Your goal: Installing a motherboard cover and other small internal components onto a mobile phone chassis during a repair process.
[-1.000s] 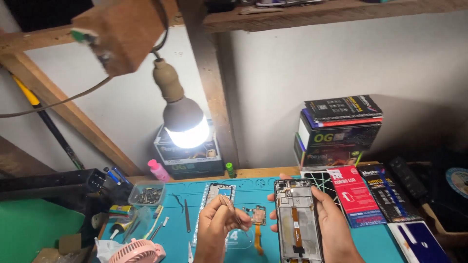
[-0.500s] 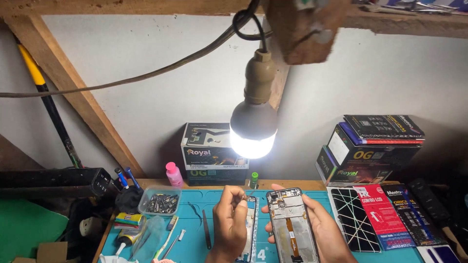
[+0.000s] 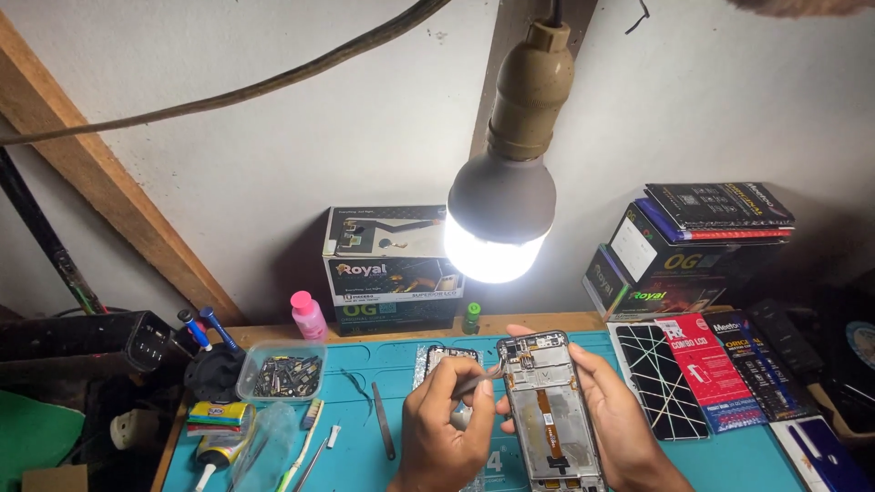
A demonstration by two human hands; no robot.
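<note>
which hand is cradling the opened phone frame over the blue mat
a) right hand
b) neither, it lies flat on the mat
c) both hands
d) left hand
a: the right hand wraps the opened phone frame from its right side, while the left hand pinches a thin tool pointed at the frame's upper left edge.

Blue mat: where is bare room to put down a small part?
The blue mat is bare between the clear screw tray and the left hand, around the black tweezers. Its left edge is crowded with tubes and brushes; flat boxes fill the right.
</note>
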